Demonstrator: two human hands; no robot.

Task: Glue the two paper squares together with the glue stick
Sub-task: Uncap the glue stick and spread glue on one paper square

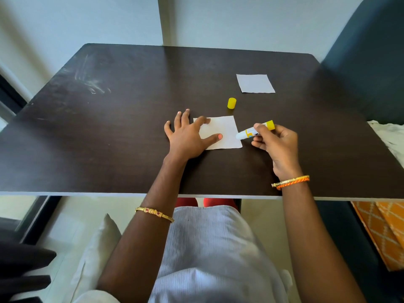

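Observation:
A white paper square (226, 133) lies flat on the dark table (109, 138) in front of me. My left hand (185, 136) rests on its left part, fingers spread, thumb and forefinger pressing the sheet down. My right hand (276, 145) grips an uncapped glue stick (251, 132), white and yellow, tilted with its white tip at the paper's right edge. The second paper square (255, 83) lies farther back on the right, apart from the first. The yellow cap (231, 103) stands upright between the two sheets.
The table's near edge (87, 194) runs across below my forearms. A dark chair (371, 62) stands at the right, with white cloth (391, 138) and an orange patterned fabric (384, 232) beside it. A pale cushion (96, 248) lies at lower left.

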